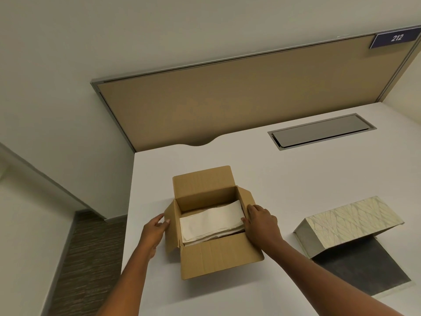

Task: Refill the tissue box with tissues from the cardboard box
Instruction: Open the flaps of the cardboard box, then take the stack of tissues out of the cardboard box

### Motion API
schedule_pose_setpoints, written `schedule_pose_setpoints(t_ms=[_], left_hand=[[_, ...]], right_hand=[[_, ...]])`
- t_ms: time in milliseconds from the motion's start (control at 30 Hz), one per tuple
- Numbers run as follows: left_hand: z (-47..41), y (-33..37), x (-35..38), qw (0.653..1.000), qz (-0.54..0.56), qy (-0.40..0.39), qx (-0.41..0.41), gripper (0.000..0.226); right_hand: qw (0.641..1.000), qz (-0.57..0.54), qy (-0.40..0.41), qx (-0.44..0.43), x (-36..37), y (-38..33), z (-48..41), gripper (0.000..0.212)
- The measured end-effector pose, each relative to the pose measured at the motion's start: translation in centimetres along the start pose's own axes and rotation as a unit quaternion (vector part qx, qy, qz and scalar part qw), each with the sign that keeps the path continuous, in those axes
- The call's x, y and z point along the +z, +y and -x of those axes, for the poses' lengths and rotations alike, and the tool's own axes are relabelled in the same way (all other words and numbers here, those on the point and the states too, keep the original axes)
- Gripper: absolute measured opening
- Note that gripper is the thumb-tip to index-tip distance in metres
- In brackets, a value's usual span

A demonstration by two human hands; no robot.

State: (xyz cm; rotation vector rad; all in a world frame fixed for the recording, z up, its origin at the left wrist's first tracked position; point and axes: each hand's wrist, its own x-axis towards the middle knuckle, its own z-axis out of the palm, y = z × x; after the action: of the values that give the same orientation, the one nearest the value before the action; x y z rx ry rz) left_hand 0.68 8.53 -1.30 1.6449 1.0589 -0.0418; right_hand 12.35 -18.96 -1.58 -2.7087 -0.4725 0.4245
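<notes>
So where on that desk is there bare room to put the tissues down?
Bare white desk lies between the cardboard box and the grey hatch, and in front of the box near the desk's edge. The strip between the box and the patterned tissue box is crossed by the right hand. The left hand fills the narrow left margin.

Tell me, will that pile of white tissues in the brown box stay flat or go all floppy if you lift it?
Probably floppy: the tissue stack is thin soft sheets, already sagging unevenly inside the cardboard box. It likely weighs little for its size. Loose sheets may slide apart, so a grip from both ends, where the left hand and right hand are, seems safest.
</notes>
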Motion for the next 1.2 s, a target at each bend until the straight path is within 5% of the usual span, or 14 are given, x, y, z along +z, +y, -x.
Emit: schedule_pose_setpoints(t_ms=[233,367,500,667,867,1200], left_hand=[[0.8,1.4,-1.1,0.977,-0.109,0.135,0.122,0.052],[1.8,3.0,-0.5,0.951,-0.17,0.145,0.212,0.047],[3.4,5.0,1.1,0.932,-0.213,0.036,0.29,0.043],[2.7,6.2,4.2,0.862,-0.411,-0.188,0.228,0.076],[0.1,6.6,7.0,0.798,-0.536,-0.202,0.186,0.082],[-2.1,3.3,8.5,0.718,-0.643,-0.19,0.188,0.116]], right_hand=[[0.996,0.034,0.083,0.007,-0.1,-0.1,0.1,0.041],[0.989,0.0,0.137,-0.047,-0.2,-0.8,-0.1,0.044],[0.987,-0.015,0.063,-0.147,-1.1,-2.1,-1.2,0.046],[0.951,0.143,-0.139,-0.234,-2.4,-3.8,-3.5,0.078],[0.897,0.301,-0.167,-0.277,0.1,-4.0,-6.4,0.096],[0.872,0.367,-0.156,-0.285,2.7,-4.1,-7.8,0.071]])
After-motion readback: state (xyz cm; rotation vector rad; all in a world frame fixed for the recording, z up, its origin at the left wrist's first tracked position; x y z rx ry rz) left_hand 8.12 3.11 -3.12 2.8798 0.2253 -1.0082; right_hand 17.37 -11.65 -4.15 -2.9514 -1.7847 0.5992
